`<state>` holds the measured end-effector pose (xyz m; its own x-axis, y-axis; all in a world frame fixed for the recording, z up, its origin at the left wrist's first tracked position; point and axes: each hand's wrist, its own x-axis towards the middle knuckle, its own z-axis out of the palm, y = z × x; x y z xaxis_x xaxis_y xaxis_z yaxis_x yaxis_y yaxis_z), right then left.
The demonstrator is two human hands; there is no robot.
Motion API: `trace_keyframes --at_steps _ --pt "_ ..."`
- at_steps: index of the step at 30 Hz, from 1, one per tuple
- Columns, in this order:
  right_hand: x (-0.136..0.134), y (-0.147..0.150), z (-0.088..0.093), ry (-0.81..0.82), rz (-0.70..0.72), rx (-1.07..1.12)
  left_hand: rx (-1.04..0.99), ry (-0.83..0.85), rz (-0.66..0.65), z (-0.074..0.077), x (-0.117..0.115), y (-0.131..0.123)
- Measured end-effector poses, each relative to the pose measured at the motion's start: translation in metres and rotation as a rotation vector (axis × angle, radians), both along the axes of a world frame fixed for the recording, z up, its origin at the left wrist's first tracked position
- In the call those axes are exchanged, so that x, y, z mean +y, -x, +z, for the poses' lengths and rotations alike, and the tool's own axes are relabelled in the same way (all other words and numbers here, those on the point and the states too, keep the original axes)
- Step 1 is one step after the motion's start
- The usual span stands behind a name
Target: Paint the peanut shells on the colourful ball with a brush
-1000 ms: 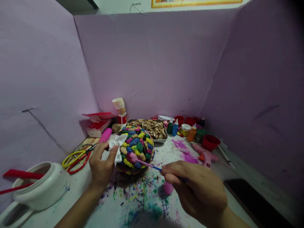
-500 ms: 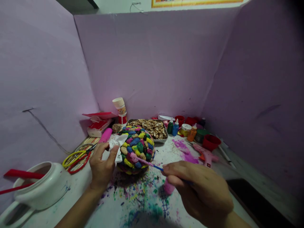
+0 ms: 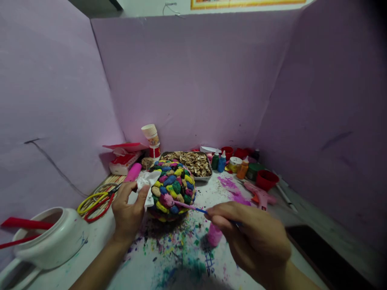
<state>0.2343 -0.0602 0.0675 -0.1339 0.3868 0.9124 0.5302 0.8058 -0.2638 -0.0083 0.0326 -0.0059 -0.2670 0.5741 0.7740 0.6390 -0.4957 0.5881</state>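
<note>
A round object covered in painted peanut shells (image 3: 173, 186), in yellow, blue, green, magenta and bare tan, stands on the paint-spattered table. At its left side my left hand (image 3: 130, 209) is closed on a crumpled white tissue (image 3: 148, 183), which lies against the shells. My right hand (image 3: 252, 237) grips a thin blue paintbrush (image 3: 198, 209). The brush's pink-coated end touches a pink shell low on the front of the round object. Just left of my right hand stands a small pink paint bottle (image 3: 214, 235), partly hidden by the fingers.
Behind is a metal tray (image 3: 208, 178) of peanut shells. Paint bottles (image 3: 221, 162), a red cup (image 3: 266, 179) and a pink glue gun (image 3: 255, 194) lie right. Scissors (image 3: 93, 207) and a white pot (image 3: 51, 237) are left; a dark phone-like slab (image 3: 326, 255) lies front right.
The view has shifted slightly. The brush remains at the pink shell, which looks more evenly pink, and both hands keep their holds.
</note>
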Motion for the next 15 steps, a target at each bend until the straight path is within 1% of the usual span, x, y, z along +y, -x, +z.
trace_keyframes --at_steps 2,7,13,15 --pt "-0.0001 -0.0010 -0.0011 0.019 -0.009 0.030 0.002 0.005 0.002 -0.0005 0.0003 0.0003" --pt "0.0021 -0.0032 -0.0043 0.034 0.055 0.052 -0.022 0.019 0.016 -0.0015 0.0018 0.0008" --pt "0.0046 -0.0014 -0.0078 0.095 0.070 0.113 -0.023 0.039 0.024 -0.0020 0.0030 0.0011" --pt "0.0046 -0.0032 -0.0082 0.112 0.055 0.137 -0.023 0.038 0.021 -0.0013 0.0026 0.0012"
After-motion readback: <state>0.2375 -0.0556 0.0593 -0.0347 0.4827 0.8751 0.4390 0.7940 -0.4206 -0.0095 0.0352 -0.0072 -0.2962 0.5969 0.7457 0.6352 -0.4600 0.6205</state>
